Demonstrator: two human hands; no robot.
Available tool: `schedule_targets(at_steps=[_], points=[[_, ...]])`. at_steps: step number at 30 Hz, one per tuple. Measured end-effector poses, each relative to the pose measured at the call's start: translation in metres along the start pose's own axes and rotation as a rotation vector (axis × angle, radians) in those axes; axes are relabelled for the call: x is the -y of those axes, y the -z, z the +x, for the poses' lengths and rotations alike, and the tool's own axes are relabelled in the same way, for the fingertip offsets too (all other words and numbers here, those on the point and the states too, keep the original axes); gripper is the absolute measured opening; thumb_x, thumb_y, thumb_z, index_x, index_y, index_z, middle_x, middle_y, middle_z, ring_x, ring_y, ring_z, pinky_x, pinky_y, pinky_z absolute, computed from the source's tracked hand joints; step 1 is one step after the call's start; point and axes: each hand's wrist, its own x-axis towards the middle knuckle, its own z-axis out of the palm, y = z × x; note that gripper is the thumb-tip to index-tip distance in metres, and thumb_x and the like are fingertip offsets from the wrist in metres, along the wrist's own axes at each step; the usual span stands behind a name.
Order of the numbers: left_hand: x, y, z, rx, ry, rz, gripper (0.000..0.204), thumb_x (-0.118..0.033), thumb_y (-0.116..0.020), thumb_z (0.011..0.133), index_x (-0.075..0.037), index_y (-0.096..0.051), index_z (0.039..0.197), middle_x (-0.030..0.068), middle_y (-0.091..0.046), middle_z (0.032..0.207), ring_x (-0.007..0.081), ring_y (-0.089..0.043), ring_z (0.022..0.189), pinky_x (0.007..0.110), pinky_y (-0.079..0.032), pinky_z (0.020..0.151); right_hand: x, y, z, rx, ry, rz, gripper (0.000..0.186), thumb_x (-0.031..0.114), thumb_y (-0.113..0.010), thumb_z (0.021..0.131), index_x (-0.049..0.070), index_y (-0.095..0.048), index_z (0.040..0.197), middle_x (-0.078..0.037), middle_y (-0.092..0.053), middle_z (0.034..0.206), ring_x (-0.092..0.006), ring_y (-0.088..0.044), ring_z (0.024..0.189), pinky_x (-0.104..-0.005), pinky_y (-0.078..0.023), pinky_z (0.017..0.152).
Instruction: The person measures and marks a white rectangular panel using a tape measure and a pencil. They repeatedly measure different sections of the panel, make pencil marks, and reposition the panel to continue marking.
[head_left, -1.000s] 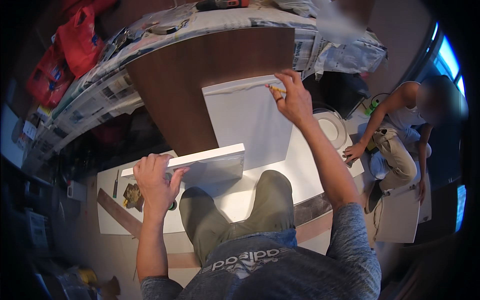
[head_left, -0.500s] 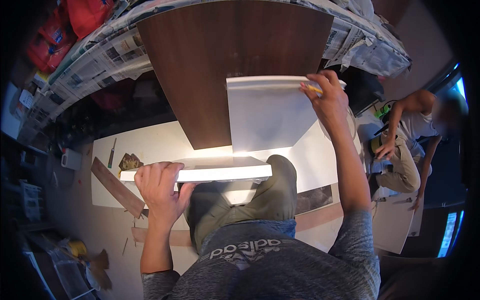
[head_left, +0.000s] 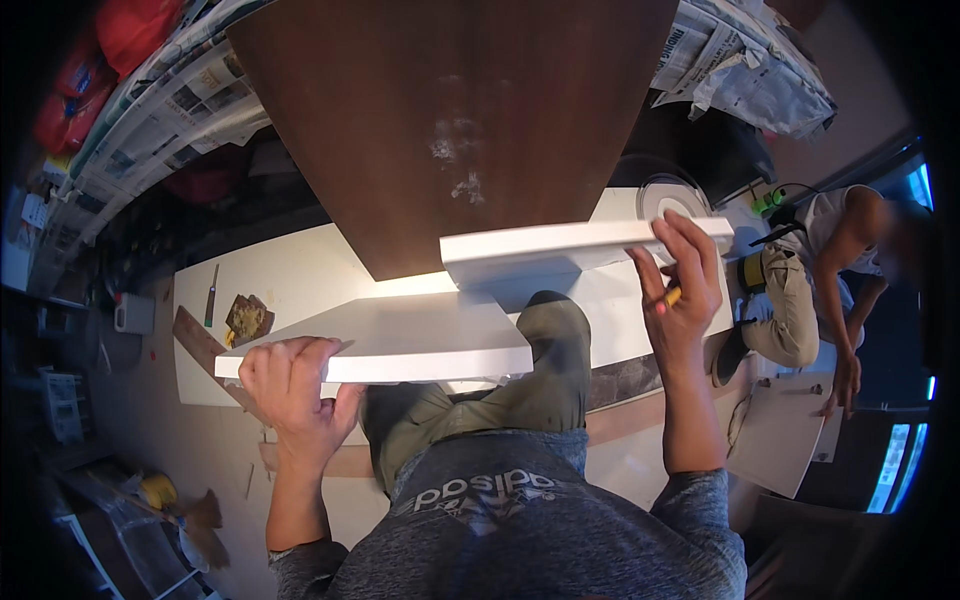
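My left hand (head_left: 292, 392) grips the left end of a white panel (head_left: 430, 366), fingers over the top and thumb underneath. That panel lies tilted across my lap, its long edge facing me. At the right, my right hand (head_left: 686, 290) holds a second white panel (head_left: 560, 240) near its right end. A yellow pencil (head_left: 673, 297) with a reddish end is tucked in the same hand. The second panel sits higher and farther off, in front of an upright dark brown board (head_left: 420, 130) with whitish smears. The two panels come close together near the middle.
A white sheet (head_left: 250, 270) lies under the work. On its left are a slim green-handled tool (head_left: 211, 297), a brown and yellow block (head_left: 248, 320) and a wooden strip (head_left: 195, 340). Newspaper (head_left: 200, 95) covers a surface behind. Another person (head_left: 850, 230) sits at the right.
The right-hand panel has come away from the brown board and tipped toward me, baring smears on the board. My right hand has moved lower; the left panel has shifted slightly nearer.
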Motion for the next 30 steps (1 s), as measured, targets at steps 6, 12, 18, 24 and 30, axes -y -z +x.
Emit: schedule_targets(at_steps=[6, 12, 18, 24, 30], points=[[0.010, -0.008, 0.021, -0.034, -0.023, -0.017, 0.046, -0.029, -0.092, 0.075, -0.008, -0.070, 0.109, 0.0086, -0.070, 0.100, 0.0311, -0.062, 0.097, 0.045, -0.040, 0.095, -0.020, -0.045, 0.055, -0.048, 0.146, -0.091, 0.042, 0.013, -0.092, 0.086, 0.013, -0.078, 0.126, -0.008, -0.075, 0.130, -0.0291, -0.078, 0.109, -0.0385, -0.064, 0.084], [0.026, -0.026, 0.056, -0.112, -0.095, -0.009, 0.046, -0.037, -0.093, 0.080, -0.008, -0.069, 0.106, 0.0062, -0.069, 0.098, 0.0295, -0.062, 0.094, 0.043, -0.039, 0.090, -0.032, -0.081, 0.099, 0.067, 0.016, -0.111, 0.036, 0.027, -0.088, 0.092, 0.014, -0.080, 0.125, -0.007, -0.074, 0.130, -0.0310, -0.078, 0.108, -0.0403, -0.062, 0.092], [0.049, -0.050, 0.107, -0.148, -0.105, -0.007, 0.049, -0.045, -0.092, 0.082, -0.007, -0.074, 0.106, 0.0065, -0.067, 0.102, 0.0292, -0.062, 0.097, 0.042, -0.042, 0.087, -0.039, -0.101, 0.125, 0.186, -0.079, -0.194, 0.036, 0.032, -0.083, 0.097, 0.020, -0.078, 0.131, -0.004, -0.065, 0.140, -0.0307, -0.078, 0.101, -0.0461, -0.062, 0.087], [0.075, -0.077, 0.160, -0.043, 0.016, -0.044, 0.049, -0.048, -0.092, 0.082, -0.010, -0.075, 0.109, 0.0062, -0.068, 0.104, 0.0292, -0.064, 0.103, 0.044, -0.045, 0.090, -0.047, -0.114, 0.141, 0.245, -0.051, -0.270, 0.043, 0.032, -0.084, 0.096, 0.023, -0.074, 0.137, -0.004, -0.066, 0.140, -0.0315, -0.078, 0.106, -0.0452, -0.062, 0.091], [0.080, -0.081, 0.186, 0.171, 0.097, -0.010, 0.055, -0.054, -0.091, 0.082, -0.009, -0.075, 0.109, 0.0081, -0.073, 0.099, 0.0295, -0.067, 0.099, 0.043, -0.046, 0.092, -0.041, -0.106, 0.134, 0.215, -0.063, -0.196, 0.050, 0.029, -0.086, 0.094, 0.021, -0.072, 0.141, -0.006, -0.067, 0.143, -0.0343, -0.074, 0.117, -0.0467, -0.061, 0.096]])
